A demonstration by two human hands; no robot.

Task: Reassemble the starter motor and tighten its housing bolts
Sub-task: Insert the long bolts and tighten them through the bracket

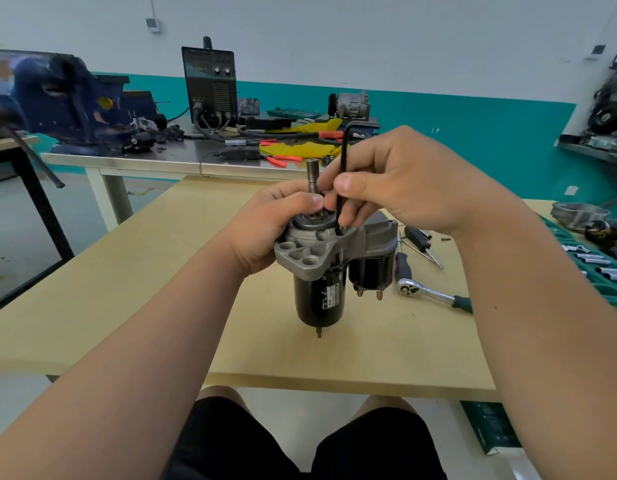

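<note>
Head camera: the starter motor (321, 271) stands near the middle of the wooden table (127, 306), its long axis upright, with the bare shaft (313, 174) pointing to 12 o'clock and the black body hanging toward 6 o'clock. I cannot tell whether its lower stud touches the board. The left hand (265, 230) comes in from 9 o'clock and wraps its curled fingers round the grey nose of the motor to steady it. The right hand (397, 178) comes from 3 o'clock and pinches the long leg of a black hex key (345, 174) between thumb and fingers. That leg runs parallel to the shaft, just beside it, and its tip goes down into the housing flange. Fingers hide what the tip sits in. The key's short leg sticks out at the top toward 3 o'clock, so a turn would likely swing it past the shaft and the left thumb, which stand close. At 3 o'clock of the motor lie a ratchet (428, 292) and a screwdriver (418, 237), well clear of the swing. A socket tray (598, 271) sits farther out, and at 12 o'clock a second bench holds 1 blue vise (68, 102).
</note>
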